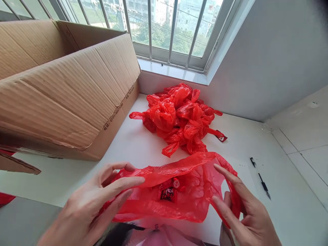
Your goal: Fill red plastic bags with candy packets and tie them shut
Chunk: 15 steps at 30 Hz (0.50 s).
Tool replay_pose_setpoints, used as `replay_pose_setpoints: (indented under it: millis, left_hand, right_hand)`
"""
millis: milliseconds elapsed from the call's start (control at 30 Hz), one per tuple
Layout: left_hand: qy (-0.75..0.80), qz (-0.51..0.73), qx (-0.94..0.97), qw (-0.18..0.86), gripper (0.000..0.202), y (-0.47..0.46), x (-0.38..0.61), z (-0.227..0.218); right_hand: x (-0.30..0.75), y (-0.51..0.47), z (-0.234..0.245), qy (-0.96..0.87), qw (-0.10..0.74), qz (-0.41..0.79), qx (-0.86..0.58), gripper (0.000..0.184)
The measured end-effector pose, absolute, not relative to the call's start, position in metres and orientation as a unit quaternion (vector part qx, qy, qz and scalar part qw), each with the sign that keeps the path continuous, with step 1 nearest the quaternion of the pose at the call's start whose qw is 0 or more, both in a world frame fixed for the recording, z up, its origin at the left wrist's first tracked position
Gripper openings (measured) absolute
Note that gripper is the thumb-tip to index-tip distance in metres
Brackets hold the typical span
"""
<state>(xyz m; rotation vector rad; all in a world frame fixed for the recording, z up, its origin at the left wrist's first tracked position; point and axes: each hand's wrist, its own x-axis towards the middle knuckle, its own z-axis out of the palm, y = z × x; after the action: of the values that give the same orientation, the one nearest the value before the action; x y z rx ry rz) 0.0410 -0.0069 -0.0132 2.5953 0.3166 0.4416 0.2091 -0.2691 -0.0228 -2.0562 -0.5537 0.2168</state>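
A red plastic bag (pixel 179 210) is spread wide at the table's front edge, its mouth facing up toward me. Inside lie a few small red-wrapped packets (pixel 167 194), one with dark printing and one with a round pale mark. My left hand (pixel 102 194) grips the bag's left side, its fingers partly inside the mouth. On the right side, my right hand (pixel 238 201) has the bag's handle looped around its fingers, thumb and forefinger apart at the rim. Just beyond stands a heap of knotted red plastic bags (pixel 179 118).
A large open cardboard box (pixel 77 92) stands at the left, one flap jutting toward me. A black-and-clear pen (pixel 260 177) lies on the white table (pixel 289 201) at the right. Near the heap is a small dark red packet (pixel 221 136). A barred window is behind.
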Motion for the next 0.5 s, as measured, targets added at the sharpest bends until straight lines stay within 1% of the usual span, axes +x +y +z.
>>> replay_pose_setpoints:
  millis: [67,167,233,267,300,400,500]
  left_hand:
    - [0.127,0.143,0.953,0.236,0.035,-0.005,0.05,-0.018]
    - [0.138,0.129,0.956,0.225,0.038,0.003,0.056,-0.024]
    - [0.147,0.131,0.95,0.243,0.026,0.009,0.057,-0.024]
    - [0.157,0.134,0.944,0.259,0.02,0.011,0.056,-0.023]
    - [0.173,0.143,0.935,0.276,0.021,0.013,0.056,-0.022]
    - [0.257,0.194,0.888,0.327,0.028,0.013,0.06,-0.014]
    - [0.31,0.29,0.814,0.397,0.034,0.007,0.069,-0.002]
  right_hand:
    - [0.21,-0.266,-0.025,-0.28,0.436,0.073,-0.852,0.05]
    - [0.211,-0.268,-0.023,-0.293,0.409,0.067,-0.862,0.049]
    - [0.21,-0.271,-0.018,-0.269,0.405,0.06,-0.872,0.05]
    - [0.21,-0.272,-0.016,-0.255,0.409,0.059,-0.874,0.052]
    - [0.209,-0.272,-0.012,-0.242,0.418,0.06,-0.874,0.054]
    - [0.207,-0.265,-0.003,-0.212,0.467,0.043,-0.858,0.056]
    - [0.205,-0.26,0.001,-0.188,0.535,-0.011,-0.824,0.052]
